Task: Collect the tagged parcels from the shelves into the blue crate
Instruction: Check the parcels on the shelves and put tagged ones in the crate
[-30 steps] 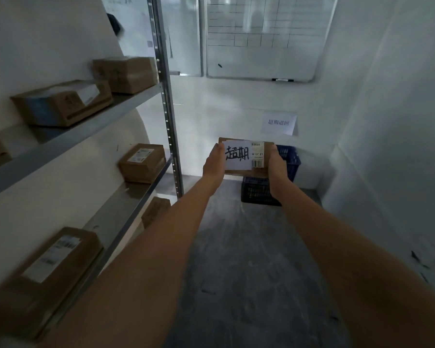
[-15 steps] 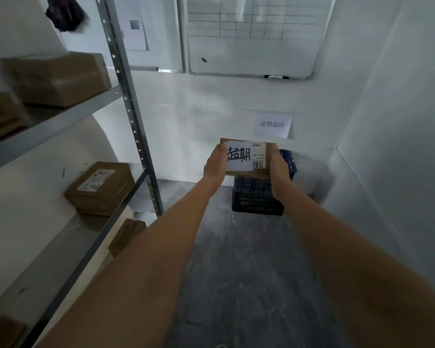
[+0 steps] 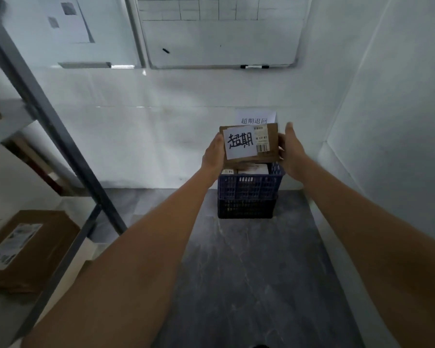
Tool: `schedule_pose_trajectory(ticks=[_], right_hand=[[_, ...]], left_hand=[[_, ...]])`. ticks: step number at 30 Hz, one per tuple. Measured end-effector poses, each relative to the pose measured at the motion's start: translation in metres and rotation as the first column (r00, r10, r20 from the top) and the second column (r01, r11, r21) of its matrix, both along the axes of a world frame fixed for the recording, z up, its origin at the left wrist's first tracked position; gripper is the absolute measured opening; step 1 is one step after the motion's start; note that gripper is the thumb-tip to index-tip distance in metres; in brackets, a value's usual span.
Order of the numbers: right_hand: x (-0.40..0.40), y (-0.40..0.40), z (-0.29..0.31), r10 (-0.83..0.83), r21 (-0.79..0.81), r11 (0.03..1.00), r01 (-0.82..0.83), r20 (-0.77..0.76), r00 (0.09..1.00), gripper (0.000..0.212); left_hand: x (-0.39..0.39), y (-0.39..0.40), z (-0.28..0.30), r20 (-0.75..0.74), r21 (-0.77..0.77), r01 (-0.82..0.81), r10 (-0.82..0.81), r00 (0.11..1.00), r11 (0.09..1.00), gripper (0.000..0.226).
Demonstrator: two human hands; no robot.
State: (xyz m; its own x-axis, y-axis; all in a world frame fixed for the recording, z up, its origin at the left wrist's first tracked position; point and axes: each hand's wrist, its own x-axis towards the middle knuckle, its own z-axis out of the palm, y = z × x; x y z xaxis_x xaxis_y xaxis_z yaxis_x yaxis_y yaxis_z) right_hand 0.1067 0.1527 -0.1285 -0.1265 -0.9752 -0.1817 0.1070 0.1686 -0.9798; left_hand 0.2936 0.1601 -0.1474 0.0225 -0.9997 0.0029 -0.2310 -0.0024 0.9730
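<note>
A small brown tagged parcel (image 3: 266, 146) carries a white tag with black handwriting and a barcode label. I hold it just above the blue crate (image 3: 249, 187), which stands on the floor against the far wall. My left hand (image 3: 214, 154) grips the parcel's left edge. My right hand (image 3: 291, 149) lies against its right edge with the thumb lifted straight up; its fingers are partly hidden behind the parcel. Other parcels (image 3: 251, 169) lie inside the crate.
The blue crate sits on top of a darker crate (image 3: 246, 209). A metal shelf upright (image 3: 60, 136) slants along the left, with a brown box (image 3: 28, 247) on the low shelf. A paper sign (image 3: 256, 118) and a whiteboard (image 3: 221, 33) hang on the far wall. Grey floor (image 3: 249, 272) lies ahead.
I have come closer to the crate and the shelves have slid left out of view. The parcel now hangs over the crate. My right thumb has lifted off the parcel.
</note>
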Motion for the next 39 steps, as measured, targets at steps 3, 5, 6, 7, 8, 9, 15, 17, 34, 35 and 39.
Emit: schedule_pose_trajectory(ticks=[3,5,6,7,8,9,15,17,34,35,39], right_hand=[[-0.029,-0.046,-0.01,-0.001,0.012,1.0,0.001,-0.01,1.0,0.065],[-0.048,-0.076,-0.015,0.012,0.013,1.0,-0.012,-0.022,1.0,0.066],[-0.058,-0.092,-0.018,0.016,0.015,1.0,-0.015,-0.023,1.0,0.066],[-0.068,-0.108,-0.02,0.015,0.022,1.0,-0.015,-0.016,1.0,0.066],[-0.077,-0.123,-0.022,0.015,0.031,0.999,-0.015,-0.004,1.0,0.065],[-0.085,-0.139,-0.025,0.016,0.037,0.999,-0.016,0.0,1.0,0.064],[-0.122,-0.23,-0.058,0.024,0.118,0.993,-0.024,0.007,1.0,0.056],[-0.131,-0.263,-0.074,0.032,0.155,0.987,-0.033,0.009,0.999,0.057],[-0.192,-0.509,-0.252,-0.113,0.507,0.86,0.058,0.079,0.99,0.055],[-0.196,-0.519,-0.264,-0.106,0.523,0.85,0.061,0.056,0.993,0.056],[-0.215,-0.553,-0.314,-0.05,0.554,0.831,0.051,-0.016,0.999,0.048]], left_hand=[[-0.031,-0.05,-0.006,-0.008,0.008,0.011,-0.011,1.0,1.0,0.054],[-0.051,-0.082,-0.009,0.006,0.005,0.025,-0.025,1.0,1.0,0.057],[-0.061,-0.099,-0.013,0.02,0.012,0.029,-0.029,0.999,1.0,0.055],[-0.07,-0.115,-0.015,0.027,0.019,0.039,-0.04,0.999,0.999,0.051],[-0.079,-0.133,-0.019,0.026,0.026,0.047,-0.048,0.999,0.999,0.05],[-0.088,-0.147,-0.02,0.028,0.046,0.049,-0.05,0.998,0.998,0.052],[-0.125,-0.229,-0.044,-0.011,0.157,0.035,-0.033,0.999,0.987,0.05],[-0.135,-0.26,-0.061,-0.055,0.209,0.023,-0.011,0.998,0.978,0.052],[-0.201,-0.547,-0.275,-0.1,0.688,-0.026,0.131,0.986,0.725,0.092],[-0.205,-0.563,-0.312,-0.093,0.743,-0.047,0.173,0.981,0.668,0.105],[-0.231,-0.592,-0.358,-0.099,0.838,-0.043,0.229,0.968,0.545,0.076]])
